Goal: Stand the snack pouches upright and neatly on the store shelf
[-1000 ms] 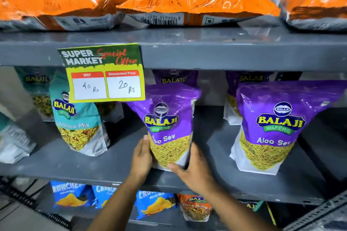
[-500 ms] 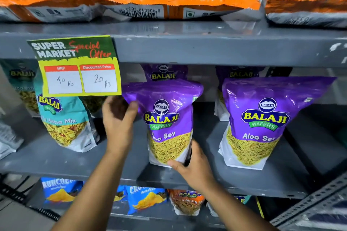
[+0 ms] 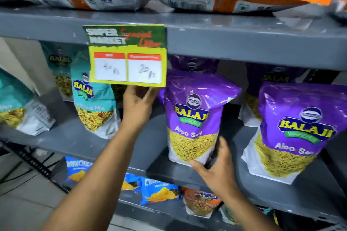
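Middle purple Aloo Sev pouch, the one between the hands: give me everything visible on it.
The middle Aloo Sev pouch is a glossy purple plastic stand-up pouch with a yellow Balaji logo, a green band, white "Aloo Sev" lettering, a picture or window of yellow sev below and a white base. It stands upright near the front of the grey middle shelf, its top creased. The right hand cups its lower right corner; the left hand is by its upper left edge, contact unclear. Another purple pouch stands behind.

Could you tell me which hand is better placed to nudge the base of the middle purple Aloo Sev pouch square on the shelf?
The right hand: it is already at the lower right corner of the middle purple pouch. The left hand is up by its top left corner, under the price card.
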Tool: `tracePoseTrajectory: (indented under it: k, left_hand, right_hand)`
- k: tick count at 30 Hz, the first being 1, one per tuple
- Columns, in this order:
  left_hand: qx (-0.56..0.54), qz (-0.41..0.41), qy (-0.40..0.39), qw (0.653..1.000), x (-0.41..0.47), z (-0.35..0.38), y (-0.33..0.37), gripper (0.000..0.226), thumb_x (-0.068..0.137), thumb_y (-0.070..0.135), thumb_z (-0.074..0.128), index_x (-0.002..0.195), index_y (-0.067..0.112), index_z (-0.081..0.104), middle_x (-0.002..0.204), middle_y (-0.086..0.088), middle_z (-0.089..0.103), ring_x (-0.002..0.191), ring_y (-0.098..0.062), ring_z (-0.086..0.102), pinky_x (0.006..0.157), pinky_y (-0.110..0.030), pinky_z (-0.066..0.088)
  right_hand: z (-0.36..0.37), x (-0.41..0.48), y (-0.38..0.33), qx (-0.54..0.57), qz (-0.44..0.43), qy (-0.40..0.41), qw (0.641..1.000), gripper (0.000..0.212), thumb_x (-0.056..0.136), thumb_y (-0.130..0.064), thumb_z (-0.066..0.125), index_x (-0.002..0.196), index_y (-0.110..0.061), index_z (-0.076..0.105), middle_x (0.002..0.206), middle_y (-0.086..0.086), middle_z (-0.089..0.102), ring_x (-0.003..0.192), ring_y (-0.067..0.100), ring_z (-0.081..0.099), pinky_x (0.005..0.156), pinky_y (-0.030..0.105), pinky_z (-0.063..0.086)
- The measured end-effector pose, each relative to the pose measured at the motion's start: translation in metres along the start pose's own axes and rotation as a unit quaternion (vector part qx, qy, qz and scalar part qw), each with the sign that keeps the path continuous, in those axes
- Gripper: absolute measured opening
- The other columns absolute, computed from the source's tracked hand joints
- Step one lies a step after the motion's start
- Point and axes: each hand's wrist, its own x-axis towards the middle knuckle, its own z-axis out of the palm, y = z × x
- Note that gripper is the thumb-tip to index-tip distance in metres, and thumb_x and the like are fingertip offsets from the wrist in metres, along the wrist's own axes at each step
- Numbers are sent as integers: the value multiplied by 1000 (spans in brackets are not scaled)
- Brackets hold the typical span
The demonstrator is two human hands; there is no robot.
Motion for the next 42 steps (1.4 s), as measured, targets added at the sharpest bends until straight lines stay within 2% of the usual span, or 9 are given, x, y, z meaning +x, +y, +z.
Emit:
tracePoseTrajectory:
  k: [3,7,10,13,19,23,27,39,42]
  left_hand:
    - [6,4,70,998,-22,-44,-35,18,85,40,60,91,24,61,82,-1,66,76,-10,59,74,-24,48]
    - [33,-20,240,970,-29,-139,-83,22,90,39,43,82,19,51,77,9,60,72,4,54,74,-14,44]
    - [70,-104,227,966,20,-215,-119,28,96,35,39,103,13,55,109,-18,61,98,-16,56,97,-39,45]
    - [116,-203,93,968,71,-246,-137,37,96,39,40,116,17,60,124,-11,61,112,-23,55,107,-47,41]
    - [92,-217,-82,968,88,-246,-143,38,100,26,37,78,24,68,75,19,70,72,5,57,68,-6,45]
    - [71,-192,-84,975,69,-272,-160,27,96,35,45,97,20,68,97,8,71,90,0,60,85,-25,46]
    - [48,-185,-66,979,56,-285,-165,23,97,26,45,96,32,66,95,19,73,92,11,61,82,-10,45]
    - [57,-197,-88,975,55,-294,-163,24,80,60,45,92,53,64,101,23,70,106,-4,62,98,-36,47]
    - [63,-200,-100,973,46,-301,-154,38,86,55,43,114,39,62,123,8,66,120,-10,57,105,-36,42]
  right_hand:
    - [-1,-21,-6,-107,-152,128,974,79,63,-62,71,118,-9,47,114,18,52,107,32,50,104,28,35]
    - [51,-48,-38,-121,-308,35,943,36,73,-50,67,102,-30,57,108,-6,55,97,13,56,98,16,37]
    - [130,-29,-74,-94,-253,-85,959,54,76,-43,68,125,-36,47,125,-19,44,120,-6,44,106,10,30]
    - [197,10,-104,-13,-87,-127,988,89,69,-51,67,145,-24,30,146,-6,40,134,5,38,113,28,32]
    - [272,49,-138,47,40,-156,986,68,53,-46,85,107,-39,43,121,-7,60,114,8,59,97,38,50]
    - [289,41,-131,62,72,-149,984,80,45,-52,91,107,-48,41,121,-15,63,112,6,61,95,43,53]
    - [294,30,-136,49,86,-161,982,82,46,-51,90,108,-56,37,123,-20,60,116,3,58,98,38,51]
    - [290,24,-149,73,104,-181,975,89,46,-53,90,119,-51,38,129,-23,57,123,1,54,107,41,45]
    - [283,20,-157,78,69,-176,979,94,56,-37,91,127,-54,32,130,-34,52,127,-7,46,104,18,41]
